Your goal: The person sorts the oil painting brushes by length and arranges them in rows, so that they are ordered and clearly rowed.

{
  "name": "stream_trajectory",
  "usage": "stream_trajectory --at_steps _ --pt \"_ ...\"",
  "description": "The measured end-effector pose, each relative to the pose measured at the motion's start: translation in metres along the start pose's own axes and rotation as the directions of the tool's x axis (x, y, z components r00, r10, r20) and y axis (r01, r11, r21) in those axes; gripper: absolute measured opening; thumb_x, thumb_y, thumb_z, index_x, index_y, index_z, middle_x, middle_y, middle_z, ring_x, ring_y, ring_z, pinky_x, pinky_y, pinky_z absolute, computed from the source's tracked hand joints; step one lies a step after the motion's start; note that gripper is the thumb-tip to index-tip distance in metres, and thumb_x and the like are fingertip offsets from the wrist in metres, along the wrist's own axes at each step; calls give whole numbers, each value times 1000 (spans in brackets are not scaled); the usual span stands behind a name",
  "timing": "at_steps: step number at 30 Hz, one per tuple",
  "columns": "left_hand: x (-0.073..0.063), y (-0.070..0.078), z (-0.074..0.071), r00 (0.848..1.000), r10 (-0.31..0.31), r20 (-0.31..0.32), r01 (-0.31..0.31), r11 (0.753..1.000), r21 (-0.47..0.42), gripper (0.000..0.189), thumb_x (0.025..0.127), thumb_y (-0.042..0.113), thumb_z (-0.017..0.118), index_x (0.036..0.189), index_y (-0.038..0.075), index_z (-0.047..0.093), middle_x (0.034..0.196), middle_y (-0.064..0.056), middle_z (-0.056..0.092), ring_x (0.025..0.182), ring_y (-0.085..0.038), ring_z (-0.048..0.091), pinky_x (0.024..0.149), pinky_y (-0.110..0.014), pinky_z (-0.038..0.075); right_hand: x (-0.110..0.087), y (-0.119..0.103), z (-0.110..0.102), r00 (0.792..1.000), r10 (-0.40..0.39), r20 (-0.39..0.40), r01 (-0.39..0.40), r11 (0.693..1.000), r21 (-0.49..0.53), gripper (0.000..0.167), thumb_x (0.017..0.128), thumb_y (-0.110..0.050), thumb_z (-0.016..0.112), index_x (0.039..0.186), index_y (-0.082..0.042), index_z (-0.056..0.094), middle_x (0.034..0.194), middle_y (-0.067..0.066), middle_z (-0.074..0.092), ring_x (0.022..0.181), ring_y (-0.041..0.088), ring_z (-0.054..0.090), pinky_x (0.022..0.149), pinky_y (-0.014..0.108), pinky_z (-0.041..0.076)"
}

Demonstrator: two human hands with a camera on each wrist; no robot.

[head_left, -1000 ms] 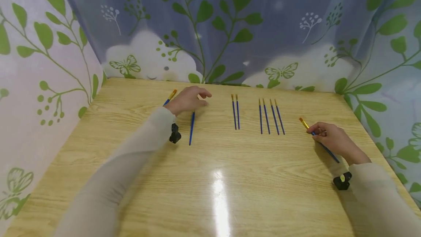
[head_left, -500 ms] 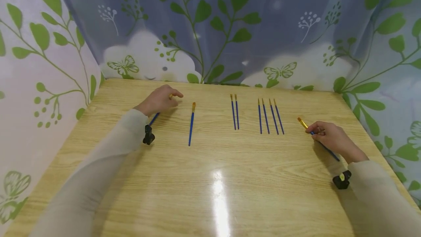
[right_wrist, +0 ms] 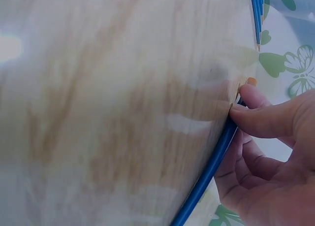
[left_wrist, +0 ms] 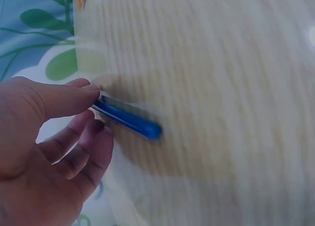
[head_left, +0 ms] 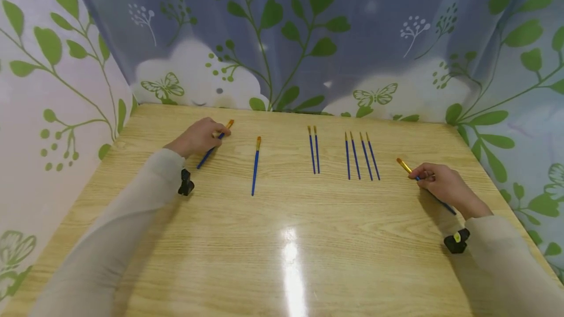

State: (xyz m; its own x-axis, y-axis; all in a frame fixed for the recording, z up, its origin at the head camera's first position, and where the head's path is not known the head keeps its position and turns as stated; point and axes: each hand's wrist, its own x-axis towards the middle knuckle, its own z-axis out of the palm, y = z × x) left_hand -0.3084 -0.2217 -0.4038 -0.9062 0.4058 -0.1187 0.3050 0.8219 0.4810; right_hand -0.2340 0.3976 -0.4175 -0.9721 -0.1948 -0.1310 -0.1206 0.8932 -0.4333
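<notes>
At the table's far left, my left hand (head_left: 199, 137) pinches a blue paintbrush (head_left: 206, 158) with thumb and forefinger; its orange bristles point away to the upper right. The left wrist view shows the rounded blue handle end (left_wrist: 147, 129) sticking out past the thumb, the other fingers curled loosely below. On the right side, my right hand (head_left: 445, 186) pinches another blue paintbrush (head_left: 442, 203) near its gold ferrule, bristles pointing to the upper left. From the right wrist, that brush's handle (right_wrist: 209, 169) runs down toward the bottom edge. A single paintbrush (head_left: 255, 166) lies just right of my left hand.
Two thin paintbrushes (head_left: 314, 150) lie side by side mid-table. Right of them several more thin paintbrushes (head_left: 362, 156) lie in a row. The wooden table (head_left: 352, 248) meets a leaf-patterned curtain (head_left: 176, 23) along its back edge. A black wrist camera (head_left: 186, 183) sits on the left sleeve.
My left hand has moved left, away from the single paintbrush, and now pinches the slanted brush at far left. My right hand keeps its hold and has barely moved.
</notes>
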Motion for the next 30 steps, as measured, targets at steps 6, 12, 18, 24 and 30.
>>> stream_trajectory --at_steps 6,12,18,24,30 --pt "-1 -5 1 1000 -1 -3 1 1000 -11 40 109 -1 57 149 -2 64 142 -27 61 124 -41 57 99 -56 50 1 0 0 1000 -16 -4 16 999 -29 16 105 -1 66 117 -3 76 118 26 73 95 27 68 79 38 52" --pt "1 -5 1 1000 13 -9 -13 1000 -26 40 109 -1 56 148 -1 65 143 -27 61 128 -42 57 103 -58 51 2 -3 1 999 -34 -26 33 999 -43 17 105 0 65 116 -4 78 120 28 72 102 39 70 85 54 55" --pt "3 -6 1 1000 12 -4 -12 1000 -12 40 109 -1 57 148 -1 65 143 -27 61 128 -43 57 104 -58 50 3 -10 -2 999 -37 -33 36 999 -30 18 108 -3 63 119 -4 77 128 32 71 115 52 69 93 66 55" --pt "1 -8 0 1000 1 -12 -1 1000 2 40 107 -2 58 146 -1 67 142 -28 62 130 -45 57 106 -60 51 5 -18 -3 997 -76 -23 76 997 -25 18 108 -2 64 122 -2 76 131 33 71 116 55 70 85 54 61" --pt "2 -8 0 1000 -25 -13 25 1000 2 42 103 -9 52 139 -1 71 141 -28 65 133 -47 58 108 -60 52 6 -33 0 993 -116 -9 116 993 -3 21 107 1 66 124 -2 77 135 34 68 114 53 71 83 53 63"
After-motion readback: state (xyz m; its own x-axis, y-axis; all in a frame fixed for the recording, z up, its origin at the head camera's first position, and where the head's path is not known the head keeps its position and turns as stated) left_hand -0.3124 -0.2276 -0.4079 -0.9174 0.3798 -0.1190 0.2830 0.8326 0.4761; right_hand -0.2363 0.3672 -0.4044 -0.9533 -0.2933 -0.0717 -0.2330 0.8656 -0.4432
